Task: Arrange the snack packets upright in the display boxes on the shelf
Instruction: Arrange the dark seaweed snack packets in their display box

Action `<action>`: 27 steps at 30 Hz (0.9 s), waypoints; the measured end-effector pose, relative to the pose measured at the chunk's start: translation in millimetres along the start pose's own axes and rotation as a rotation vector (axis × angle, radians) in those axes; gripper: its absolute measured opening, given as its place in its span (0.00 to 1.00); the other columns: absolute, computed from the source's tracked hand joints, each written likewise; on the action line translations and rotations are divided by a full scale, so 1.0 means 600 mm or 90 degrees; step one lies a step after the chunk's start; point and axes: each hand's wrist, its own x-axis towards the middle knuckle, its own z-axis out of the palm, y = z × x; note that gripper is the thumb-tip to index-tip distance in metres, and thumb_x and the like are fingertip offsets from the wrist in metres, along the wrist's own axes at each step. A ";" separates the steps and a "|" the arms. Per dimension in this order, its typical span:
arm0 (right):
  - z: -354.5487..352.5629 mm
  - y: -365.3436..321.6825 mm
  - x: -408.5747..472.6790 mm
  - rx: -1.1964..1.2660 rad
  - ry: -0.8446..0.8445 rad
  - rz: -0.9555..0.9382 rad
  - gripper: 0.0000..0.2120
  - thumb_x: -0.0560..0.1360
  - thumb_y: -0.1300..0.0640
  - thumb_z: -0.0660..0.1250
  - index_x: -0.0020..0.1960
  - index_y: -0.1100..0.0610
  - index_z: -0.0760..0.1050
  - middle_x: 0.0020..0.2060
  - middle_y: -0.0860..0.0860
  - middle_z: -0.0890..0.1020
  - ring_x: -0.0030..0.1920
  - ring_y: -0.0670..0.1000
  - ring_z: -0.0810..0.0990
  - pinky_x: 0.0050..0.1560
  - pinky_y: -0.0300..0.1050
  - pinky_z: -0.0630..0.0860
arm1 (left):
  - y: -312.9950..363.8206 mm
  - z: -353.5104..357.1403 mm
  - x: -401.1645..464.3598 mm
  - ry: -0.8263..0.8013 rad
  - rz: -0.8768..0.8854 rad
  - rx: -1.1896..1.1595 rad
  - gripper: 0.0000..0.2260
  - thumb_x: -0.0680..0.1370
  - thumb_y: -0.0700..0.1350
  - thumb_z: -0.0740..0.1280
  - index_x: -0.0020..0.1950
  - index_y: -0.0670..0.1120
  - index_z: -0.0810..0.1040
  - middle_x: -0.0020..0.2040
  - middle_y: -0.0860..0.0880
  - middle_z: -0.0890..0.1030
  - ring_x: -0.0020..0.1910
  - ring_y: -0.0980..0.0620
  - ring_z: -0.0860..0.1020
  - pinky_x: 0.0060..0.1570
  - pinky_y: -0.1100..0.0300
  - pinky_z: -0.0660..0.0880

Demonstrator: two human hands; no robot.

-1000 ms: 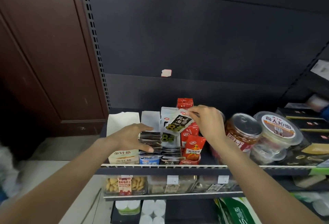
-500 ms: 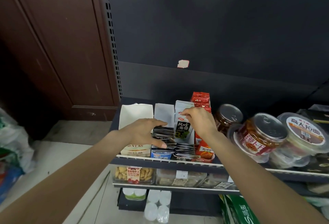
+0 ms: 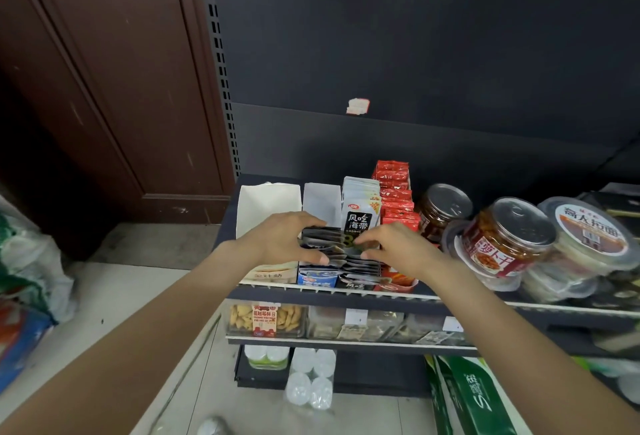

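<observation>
On shelf [image 3: 346, 296]: left hand [image 3: 280, 242] and right hand [image 3: 398, 249], fingers curled, gripping dark snack packets [image 3: 327, 244] lying slanted in display boxes [image 3: 318, 277].

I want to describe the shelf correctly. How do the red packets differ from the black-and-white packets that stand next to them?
The red packets are red all over; the black-and-white packets have a white top and a black panel with white characters. The red packets' row sits to the right and reaches further back. Neither hand touches the red packets; the left hand and right hand work by the black-and-white ones. Both kinds stand upright in rows.
</observation>
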 end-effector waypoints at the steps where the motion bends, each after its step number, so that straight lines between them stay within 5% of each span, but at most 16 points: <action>1: 0.001 -0.002 -0.002 -0.007 -0.003 0.004 0.17 0.76 0.56 0.66 0.64 0.53 0.74 0.58 0.50 0.80 0.57 0.50 0.78 0.58 0.49 0.75 | 0.000 0.000 -0.001 0.000 -0.003 0.014 0.31 0.71 0.59 0.70 0.71 0.50 0.67 0.68 0.51 0.72 0.65 0.51 0.70 0.63 0.59 0.66; 8: 0.002 -0.020 -0.016 -0.138 0.116 0.004 0.12 0.78 0.61 0.59 0.53 0.52 0.80 0.44 0.48 0.82 0.43 0.51 0.79 0.43 0.46 0.75 | 0.007 0.006 -0.010 0.004 -0.033 0.015 0.30 0.72 0.57 0.70 0.71 0.51 0.67 0.69 0.50 0.72 0.65 0.50 0.70 0.65 0.57 0.67; 18: -0.074 -0.002 -0.071 0.169 0.436 0.095 0.08 0.76 0.60 0.66 0.51 0.51 0.81 0.44 0.47 0.84 0.46 0.47 0.81 0.47 0.49 0.79 | 0.033 -0.002 -0.008 0.056 -0.059 -0.116 0.26 0.76 0.55 0.66 0.72 0.49 0.66 0.68 0.49 0.72 0.67 0.51 0.70 0.62 0.62 0.65; 21: -0.096 0.004 -0.087 0.254 0.511 0.094 0.08 0.75 0.61 0.66 0.47 0.52 0.82 0.41 0.46 0.84 0.44 0.45 0.81 0.47 0.48 0.79 | 0.057 -0.013 0.007 0.120 -0.087 -0.235 0.22 0.79 0.54 0.61 0.70 0.46 0.69 0.55 0.46 0.79 0.54 0.50 0.78 0.55 0.60 0.72; 24: -0.109 0.011 -0.101 0.331 0.571 0.088 0.07 0.75 0.62 0.67 0.44 0.52 0.81 0.40 0.45 0.83 0.43 0.43 0.80 0.48 0.44 0.78 | 0.086 -0.029 0.020 0.115 -0.147 -0.438 0.21 0.81 0.55 0.56 0.68 0.43 0.70 0.41 0.46 0.82 0.35 0.53 0.79 0.34 0.64 0.73; 27: -0.114 0.013 -0.115 0.432 0.598 0.054 0.07 0.75 0.63 0.67 0.45 0.52 0.80 0.40 0.45 0.83 0.44 0.42 0.81 0.49 0.40 0.77 | 0.110 -0.040 0.022 0.066 -0.196 -0.642 0.23 0.80 0.59 0.54 0.61 0.42 0.73 0.43 0.42 0.83 0.39 0.50 0.82 0.35 0.64 0.74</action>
